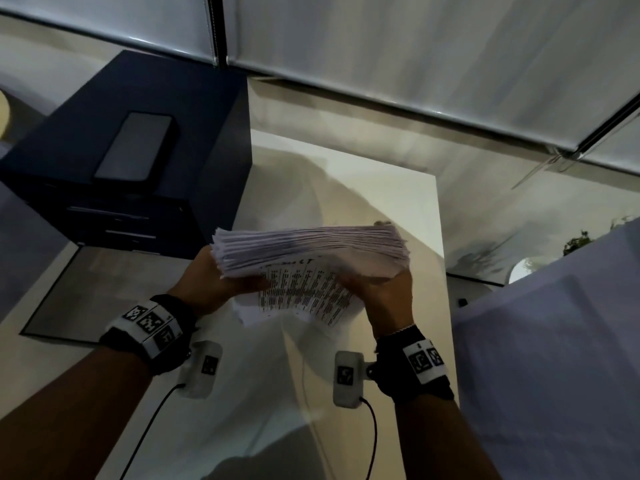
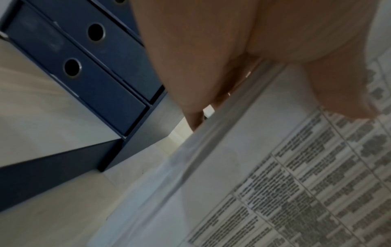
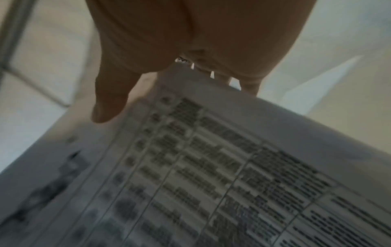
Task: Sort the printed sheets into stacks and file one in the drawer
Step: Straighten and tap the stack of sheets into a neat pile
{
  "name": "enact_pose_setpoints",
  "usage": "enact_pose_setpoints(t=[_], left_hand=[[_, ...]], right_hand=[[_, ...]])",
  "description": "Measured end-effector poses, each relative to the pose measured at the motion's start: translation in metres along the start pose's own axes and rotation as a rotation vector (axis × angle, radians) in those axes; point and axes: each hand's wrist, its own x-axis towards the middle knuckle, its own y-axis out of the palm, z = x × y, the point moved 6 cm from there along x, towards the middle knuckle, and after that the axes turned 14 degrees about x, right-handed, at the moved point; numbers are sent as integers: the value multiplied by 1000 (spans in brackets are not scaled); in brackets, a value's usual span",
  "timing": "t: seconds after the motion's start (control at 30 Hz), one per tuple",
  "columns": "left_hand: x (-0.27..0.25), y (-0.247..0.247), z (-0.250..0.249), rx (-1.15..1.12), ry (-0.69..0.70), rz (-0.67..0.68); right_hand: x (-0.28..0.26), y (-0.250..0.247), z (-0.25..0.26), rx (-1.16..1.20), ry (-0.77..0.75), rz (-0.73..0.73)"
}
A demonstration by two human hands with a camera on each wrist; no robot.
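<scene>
A thick stack of printed sheets [image 1: 308, 251] is held up above the white table [image 1: 408, 195], its long edge facing me and a page of printed tables [image 1: 304, 292] turned toward me. My left hand [image 1: 211, 275] grips the stack's left end, thumb on the printed page and fingers behind it. My right hand [image 1: 384, 289] grips the right end the same way. In the left wrist view my left hand [image 2: 232, 55] clasps the stack's edge [image 2: 215, 130]. The right wrist view shows my right hand [image 3: 175, 55] over the printed page [image 3: 211, 167]. The dark blue drawer unit [image 1: 138, 188] stands at the left with its drawers [image 2: 88, 66] closed.
A black phone [image 1: 136, 147] lies on top of the drawer unit. A dark-framed flat board [image 1: 104, 289] lies on the table in front of it. Closed blinds [image 1: 415, 46] run along the back. A small plant [image 1: 578, 242] stands at the right, behind a pale raised surface [image 1: 554, 358].
</scene>
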Motion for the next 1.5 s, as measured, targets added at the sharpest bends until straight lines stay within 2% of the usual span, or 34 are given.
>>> enact_pose_setpoints(t=[0.3,0.4,0.53,0.6,0.73,0.83,0.9,1.0,1.1,1.23,1.43,1.5], left_hand=[[3,-5,3,57,26,-7],[3,-5,4,43,24,-14],[4,-7,7,41,41,-114],[7,-4,6,-10,3,-179],[19,1,-1,-115,-122,-370],[20,1,-20,-133,-83,-466],[15,0,-20,-114,-36,-452],[11,1,2,-69,-47,-356],[9,4,6,-54,-40,-263],[5,-5,-10,-210,6,-275],[11,-13,-31,-225,90,-240],[12,-16,-30,-251,80,-273]], right_hand=[[-11,8,28,36,-150,24],[-9,11,24,29,-112,71],[8,-1,4,-139,7,0],[17,1,-3,-237,58,-10],[22,13,9,-173,-36,-94],[11,14,24,-142,-135,-151],[-2,14,25,-198,-158,-132],[-12,14,12,-296,-75,-38],[-15,15,8,-329,-54,-30],[-20,15,9,-265,-60,-56],[-22,15,10,-260,-68,-45],[-18,14,9,-232,-71,-40]])
